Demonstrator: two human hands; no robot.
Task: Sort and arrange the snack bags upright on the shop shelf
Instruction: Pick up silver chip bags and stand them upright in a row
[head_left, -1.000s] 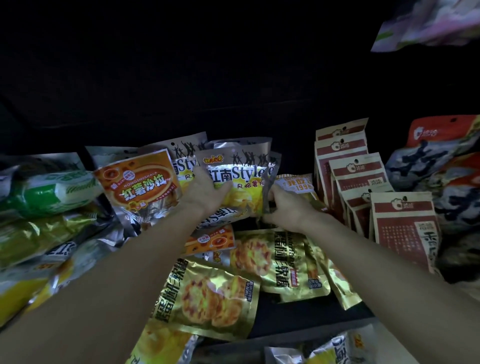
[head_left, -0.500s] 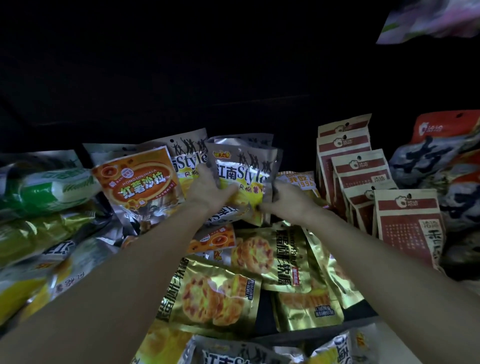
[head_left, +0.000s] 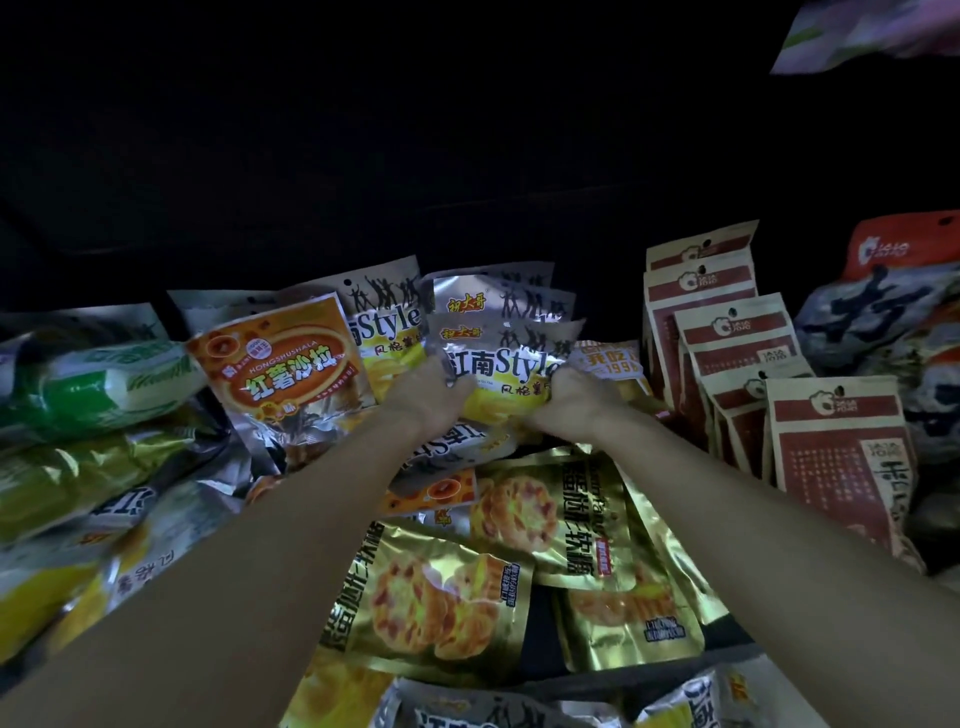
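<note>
your left hand (head_left: 427, 399) grips the lower left edge of a silver foil snack bag printed with "style" and a yellow panel (head_left: 501, 366), fingers curled onto its face, while your right hand (head_left: 574, 402) pinches the bag's lower right corner, thumb in front. you hold the bag upright between them, near the middle of the dark shop shelf (head_left: 639, 670), just in front of two more silver bags of the same print (head_left: 493, 296) standing behind it. another matching silver bag (head_left: 387, 325) stands tilted just to the left, and an orange and silver foil bag with an oval label (head_left: 283, 364) leans against its front, further left.

below your wrists, gold foil bags showing round pastries (head_left: 426, 597) lie flat and overlapping on the shelf, with a small orange bag (head_left: 436, 493) partly buried among them. to the right, a row of brown paper pouches with dark red panels (head_left: 737, 343) stands upright, one behind another, the nearest one (head_left: 841, 457) closest to your right forearm. beyond them sit grey and red crinkled bags with large dark characters (head_left: 883, 317). on the far left, green and white bags (head_left: 93, 384) lie on their sides above a heap of yellow and silver bags (head_left: 78, 561)
</note>
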